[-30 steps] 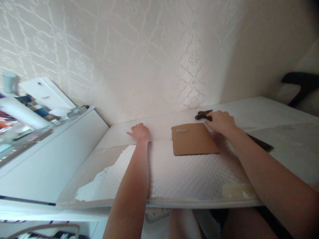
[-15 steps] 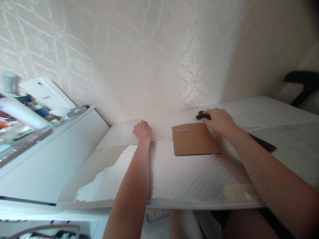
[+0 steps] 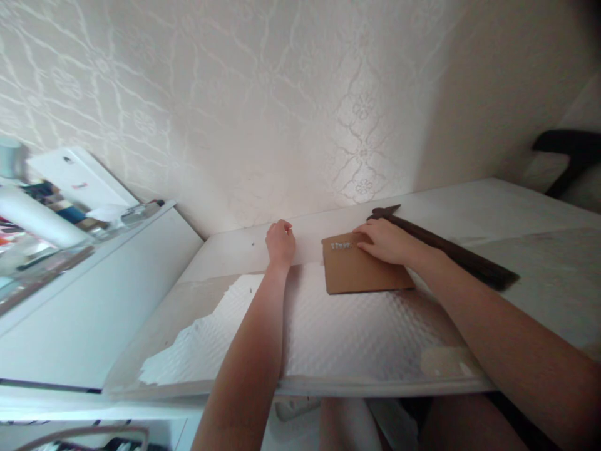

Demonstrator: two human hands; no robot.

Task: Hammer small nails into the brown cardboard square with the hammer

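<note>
Small silver pieces [image 3: 342,245] are reached for at a worktop [image 3: 469,210] set against a patterned wall [image 3: 211,94]. The pieces, too small to be identified, are lined up in a row near the far edge of a piece of cardboard [image 3: 366,275], which is laid flat, its near part over a textured white sheet [image 3: 347,332] with a ragged left edge.

The right hand [image 3: 382,241] is placed over the far right part of the cardboard, its fingers brought to the right end of the row; thumb and forefinger are parted, and whether a piece is touched cannot be told. The left hand [image 3: 280,242] is held apart from the cardboard, to its left, with fingers curled inward; a pale speck is glimpsed at their tips, but whether anything is pinched there cannot be told.

Just beyond the right hand, a hammer [image 3: 457,249] is laid aslant, its head toward the wall, its handle run out to the right; it is gripped by neither hand.

By all appearances, the selecting of one piece from the row is the step in hand. For the next move, a fine pinch between thumb and forefinger is judged to be called for, with neighbouring pieces left undisturbed and the cardboard kept from being dragged.
</note>
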